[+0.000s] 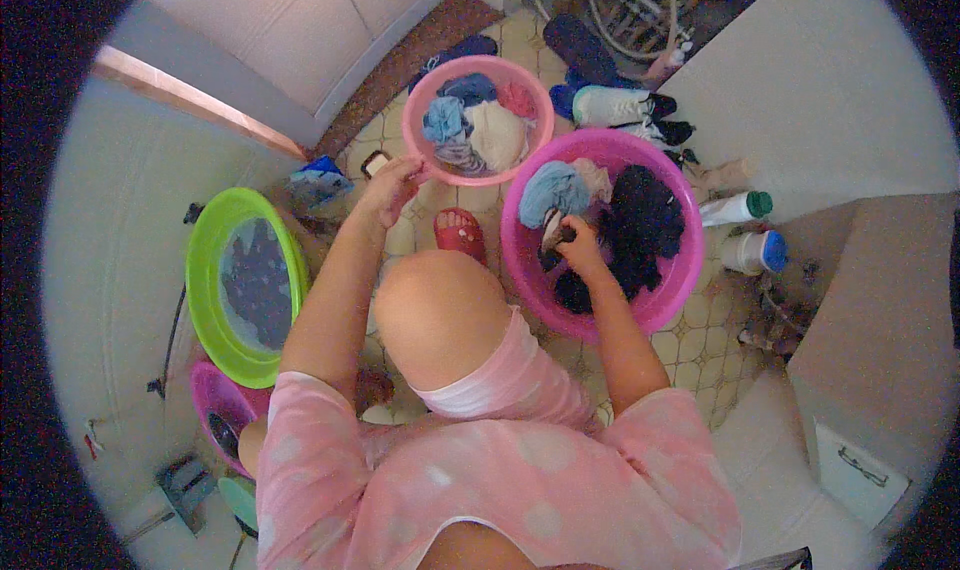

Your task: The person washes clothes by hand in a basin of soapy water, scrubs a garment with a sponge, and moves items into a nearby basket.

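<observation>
My left hand [395,192] is at the left rim of a light pink basin [411,138], fingertips at its edge; whether they grip it I cannot tell. That basin holds blue, cream, red and grey clothes [495,134]. Inside a bright pink basin [690,266], my right hand [581,246] pinches a small dark-and-white cloth [553,234]. A bunched light blue cloth [553,193] lies just beyond it. Black clothes [646,225] fill the right side of the same basin.
A green basin [201,285] of dark, cloudy water stands left. White sneakers [611,107], a green-capped bottle [731,210] and a blue-lidded container [750,252] line the right. A red slipper [469,241] is on my foot. Hoses [671,7] hang at the back right.
</observation>
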The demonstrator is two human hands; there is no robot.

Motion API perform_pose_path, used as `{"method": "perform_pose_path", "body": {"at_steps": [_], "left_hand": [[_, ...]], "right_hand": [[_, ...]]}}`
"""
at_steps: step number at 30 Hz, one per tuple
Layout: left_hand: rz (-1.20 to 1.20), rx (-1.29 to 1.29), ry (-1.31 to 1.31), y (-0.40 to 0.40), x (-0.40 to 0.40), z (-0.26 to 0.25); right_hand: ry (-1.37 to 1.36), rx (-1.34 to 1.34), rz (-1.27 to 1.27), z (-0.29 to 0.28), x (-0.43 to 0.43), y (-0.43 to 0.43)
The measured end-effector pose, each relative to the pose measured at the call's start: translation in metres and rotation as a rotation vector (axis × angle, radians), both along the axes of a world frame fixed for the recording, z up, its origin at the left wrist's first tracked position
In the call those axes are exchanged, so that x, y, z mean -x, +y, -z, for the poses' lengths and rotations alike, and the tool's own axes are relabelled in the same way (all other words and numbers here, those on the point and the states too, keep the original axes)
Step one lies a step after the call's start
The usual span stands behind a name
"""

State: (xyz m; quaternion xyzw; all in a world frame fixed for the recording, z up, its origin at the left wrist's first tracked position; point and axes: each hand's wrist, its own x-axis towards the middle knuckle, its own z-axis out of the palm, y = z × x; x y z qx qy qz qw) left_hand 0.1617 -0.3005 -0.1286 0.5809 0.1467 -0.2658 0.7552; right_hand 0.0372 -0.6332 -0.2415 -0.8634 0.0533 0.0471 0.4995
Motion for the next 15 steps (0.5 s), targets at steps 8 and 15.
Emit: {"method": "perform_pose_path", "body": {"at_steps": [8,15], "left_hand": [[0.121,0.021,-0.147,-0.031,0.008,-0.092],[0.235,0.168,-0.289,-0.064,0.036,-0.178]], "right_hand": [[-0.201,-0.362,0.033,-0.143,-0.078,0.026],[-0.268,-0.764,-0.157,-0.277,-0.102,0.092]]}}
